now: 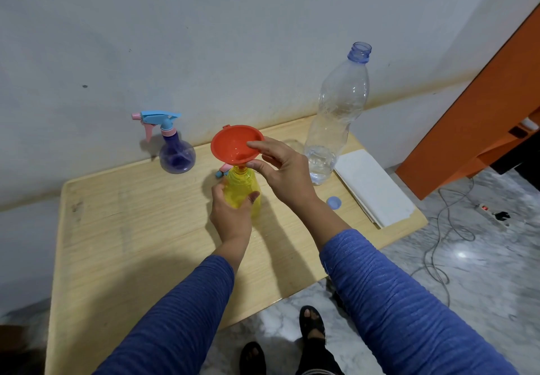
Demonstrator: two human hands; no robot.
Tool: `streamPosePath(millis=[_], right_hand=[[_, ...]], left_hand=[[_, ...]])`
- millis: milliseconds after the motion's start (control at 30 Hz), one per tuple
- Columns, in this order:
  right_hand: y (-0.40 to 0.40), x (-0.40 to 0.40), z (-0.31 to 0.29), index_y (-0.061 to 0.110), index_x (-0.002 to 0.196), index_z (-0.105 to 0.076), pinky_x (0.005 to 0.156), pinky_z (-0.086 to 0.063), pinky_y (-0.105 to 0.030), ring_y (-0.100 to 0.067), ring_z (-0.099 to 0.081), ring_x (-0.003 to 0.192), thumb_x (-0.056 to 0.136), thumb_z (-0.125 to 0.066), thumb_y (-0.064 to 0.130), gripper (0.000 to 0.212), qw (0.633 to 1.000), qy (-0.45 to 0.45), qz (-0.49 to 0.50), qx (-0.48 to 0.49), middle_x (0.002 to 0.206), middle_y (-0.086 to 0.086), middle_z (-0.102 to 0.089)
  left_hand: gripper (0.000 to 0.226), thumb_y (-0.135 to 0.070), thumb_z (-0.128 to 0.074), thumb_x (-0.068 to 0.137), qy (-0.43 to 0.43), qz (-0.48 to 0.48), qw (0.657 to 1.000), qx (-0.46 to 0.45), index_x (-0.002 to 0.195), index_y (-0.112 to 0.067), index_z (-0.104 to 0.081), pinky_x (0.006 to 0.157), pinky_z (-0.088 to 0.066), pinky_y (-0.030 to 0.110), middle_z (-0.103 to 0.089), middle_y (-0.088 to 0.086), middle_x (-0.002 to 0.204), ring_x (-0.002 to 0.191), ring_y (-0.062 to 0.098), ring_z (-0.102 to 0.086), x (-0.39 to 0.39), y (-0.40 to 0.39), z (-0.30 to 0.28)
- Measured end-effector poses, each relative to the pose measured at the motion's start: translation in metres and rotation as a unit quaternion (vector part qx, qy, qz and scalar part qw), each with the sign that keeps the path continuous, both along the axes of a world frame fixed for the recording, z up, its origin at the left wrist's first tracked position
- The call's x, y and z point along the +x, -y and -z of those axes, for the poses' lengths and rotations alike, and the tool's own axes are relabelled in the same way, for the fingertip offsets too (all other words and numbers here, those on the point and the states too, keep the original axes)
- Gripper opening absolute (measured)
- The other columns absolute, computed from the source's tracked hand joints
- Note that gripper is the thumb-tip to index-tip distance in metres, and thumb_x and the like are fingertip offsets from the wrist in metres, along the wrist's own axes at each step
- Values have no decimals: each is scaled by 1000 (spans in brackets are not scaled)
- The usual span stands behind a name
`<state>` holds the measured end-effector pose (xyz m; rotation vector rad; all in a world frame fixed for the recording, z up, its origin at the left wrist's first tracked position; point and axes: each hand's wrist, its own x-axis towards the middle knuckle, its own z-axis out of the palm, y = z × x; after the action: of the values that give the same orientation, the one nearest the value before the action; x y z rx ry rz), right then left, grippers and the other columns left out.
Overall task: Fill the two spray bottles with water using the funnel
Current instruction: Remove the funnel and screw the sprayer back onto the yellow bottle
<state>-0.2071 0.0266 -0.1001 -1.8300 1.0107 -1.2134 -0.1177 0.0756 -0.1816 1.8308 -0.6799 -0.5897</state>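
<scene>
my left hand point(230, 214) grips yellow bottle point(244, 192) | right hand point(280, 170) pinches red funnel point(235, 145) | purple sprayer point(176, 152), uncapped water bottle point(333, 117), blue cap point(334, 202), white paper point(374, 187) on bench point(131, 228) | no readable labels

The funnel point(235, 146) is red-orange. Under it the spray bottle point(242, 192) is transparent yellow. The second spray bottle point(177, 154) has a transparent purple body, a light blue trigger head point(159, 118) and a pink nozzle, trigger and collar. The big water bottle point(336, 114) is clear and colourless, with a blue neck; its loose cap point(334, 202) is pale blue. The worktop point(131, 228) is pale yellow-beige with a fine wood-grain pattern. The folded paper point(372, 187) is white. Both sleeves point(409, 301) are blue with thin horizontal ribs. The wall point(233, 38) is greyish white, the floor point(482, 257) grey-white marble, the cabinet point(482, 129) orange.
</scene>
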Motion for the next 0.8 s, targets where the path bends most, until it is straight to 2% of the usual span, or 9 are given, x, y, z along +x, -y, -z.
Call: streamPosePath(millis=[100, 267, 500, 600, 733, 800], right_hand=[[-1, 0, -1, 9, 115, -65, 90, -46, -9, -11, -58, 105, 76, -75, 9, 40, 1000, 2, -1, 7, 120, -9, -64], [-2, -2, -2, 7, 111, -60, 92, -49, -17, -12, -61, 98, 76, -76, 12, 39, 999, -1, -6, 31, 106, 4, -60], [0, -7, 1, 6, 97, -62, 89, -52, -21, -13, -62, 94, 74, -78, 14, 29, 999, -12, -2, 44, 96, 5, -63], [7, -7, -10, 12, 93, -62, 85, -53, -24, -14, -65, 89, 74, -78, 12, 25, 998, 15, -13, 67, 92, 3, -64], [26, -7, -29, 20, 89, -58, 77, -53, -26, -13, -65, 82, 78, -74, 10, 22, 993, 66, -22, 95, 92, -2, -66], [37, -7, -35, 21, 88, -56, 71, -50, -25, -15, -63, 78, 82, -70, 11, 18, 986, 96, -16, 138, 91, -9, -66]], left_hand=[[61, -38, -81, 67, 2, 2, 1000, 0, 117, -23, -48, 83, -42, 28, -57, -8, 102, 98, 19, -55, 0, 0, 0], [62, -39, -80, 67, 4, 7, 1000, -1, 118, -24, -47, 86, -46, 33, -57, -9, 102, 100, 20, -57, 1, -1, 0], [64, -39, -81, 67, 4, 14, 1000, -9, 119, -24, -48, 88, -46, 33, -55, -13, 103, 103, 18, -56, 2, -1, 1], [63, -36, -81, 67, -5, 12, 1000, -11, 120, -26, -49, 84, -44, 29, -58, -10, 105, 103, 17, -56, 3, -2, 0], [66, -35, -81, 67, -12, 22, 1000, -13, 123, -30, -48, 89, -47, 34, -60, -7, 110, 104, 16, -55, 5, -4, 2], [66, -34, -82, 66, -10, 22, 999, -23, 123, -28, -49, 88, -48, 33, -62, -3, 113, 105, 18, -56, 5, -4, 5]])
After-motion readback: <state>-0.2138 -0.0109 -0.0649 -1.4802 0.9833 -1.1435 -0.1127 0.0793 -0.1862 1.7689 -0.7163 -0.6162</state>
